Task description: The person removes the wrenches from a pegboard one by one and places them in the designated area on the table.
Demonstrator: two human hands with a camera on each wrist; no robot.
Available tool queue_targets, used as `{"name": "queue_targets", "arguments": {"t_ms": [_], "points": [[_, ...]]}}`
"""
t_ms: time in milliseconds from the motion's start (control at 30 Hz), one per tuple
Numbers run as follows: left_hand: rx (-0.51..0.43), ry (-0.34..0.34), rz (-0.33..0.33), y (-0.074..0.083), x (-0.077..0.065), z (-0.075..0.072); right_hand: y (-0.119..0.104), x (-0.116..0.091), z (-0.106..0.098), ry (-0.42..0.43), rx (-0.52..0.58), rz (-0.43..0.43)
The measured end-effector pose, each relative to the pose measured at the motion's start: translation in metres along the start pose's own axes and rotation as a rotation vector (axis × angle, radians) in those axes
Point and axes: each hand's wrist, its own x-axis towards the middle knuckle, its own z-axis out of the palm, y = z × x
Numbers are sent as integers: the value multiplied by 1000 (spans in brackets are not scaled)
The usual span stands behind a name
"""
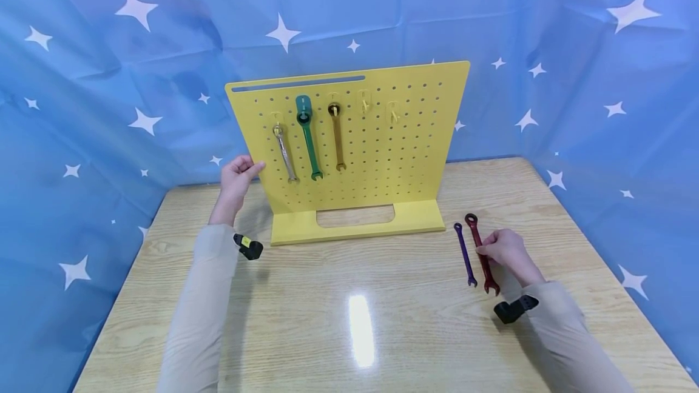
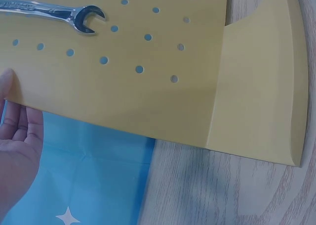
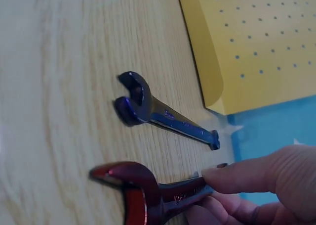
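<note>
My left hand (image 1: 236,184) grips the left edge of a yellow pegboard (image 1: 404,156), thumb on the front and fingers behind it. My right hand (image 1: 505,250) pinches a red combination wrench (image 1: 480,253) around the middle of its shaft, over the right part of the table. In the right wrist view the red wrench's open end points toward the camera. Just left of it lies a purple combination wrench (image 1: 464,253). Hanging from the pegboard are a silver wrench (image 1: 284,153), a green wrench (image 1: 309,144) and a gold wrench (image 1: 337,138), open ends down.
Two yellow hooks (image 1: 365,103) sit on the board to the right of the gold wrench. The board's base (image 1: 355,233) stands on the wooden table (image 1: 306,320). Behind and beside the table hangs a blue cloth (image 1: 349,11) with white stars.
</note>
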Motion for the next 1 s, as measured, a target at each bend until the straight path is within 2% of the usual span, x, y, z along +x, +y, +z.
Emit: {"name": "queue_targets", "arguments": {"t_ms": [100, 267, 433, 567, 833, 1000], "points": [[6, 10, -10, 0, 0, 0, 0, 0, 0, -1, 8, 2], [25, 6, -21, 0, 0, -1, 2, -2, 2, 7, 86, 1], [43, -5, -22, 0, 0, -2, -3, -3, 3, 76, 94, -34], [42, -4, -16, 0, 0, -1, -15, 0, 0, 115, 108, -79], [37, 0, -15, 1, 2, -1, -52, 4, -6, 134, 209, -182], [31, 2, -14, 1, 1, 0, -75, 5, -6, 123, 280, -216]]}}
